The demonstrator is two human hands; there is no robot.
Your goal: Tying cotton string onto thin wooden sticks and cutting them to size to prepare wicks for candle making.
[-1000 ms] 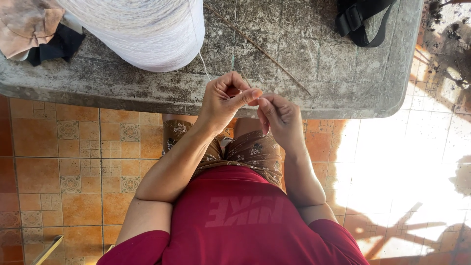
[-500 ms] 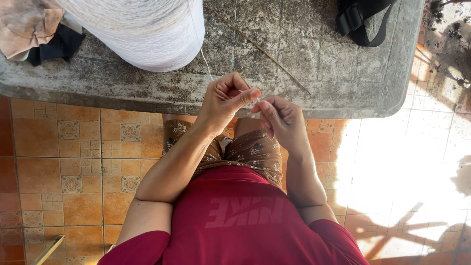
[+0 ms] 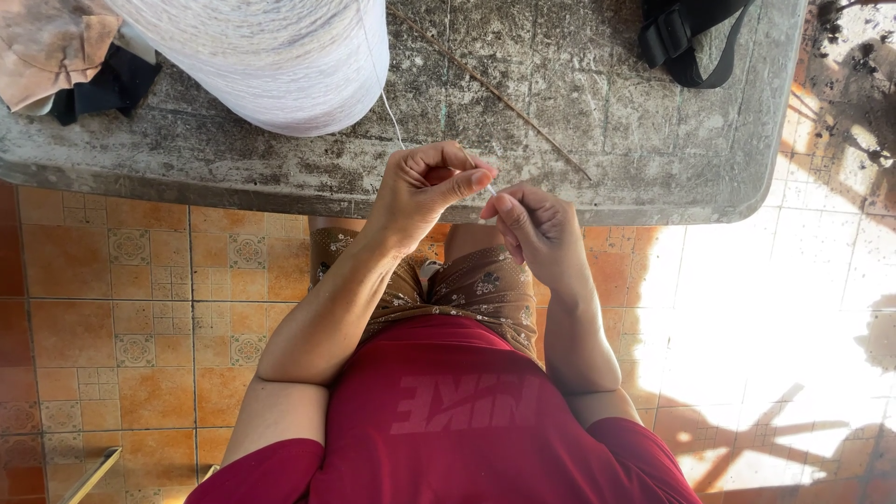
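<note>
Where hands meet, thread barely discernible.

A second ago the left hand and the right hand met fingertip to fingertip over the table edge; now a small gap shows between them. The left hand has risen a little towards the white yarn cone, and a short length of white thread now shows stretched between the two hands
</note>
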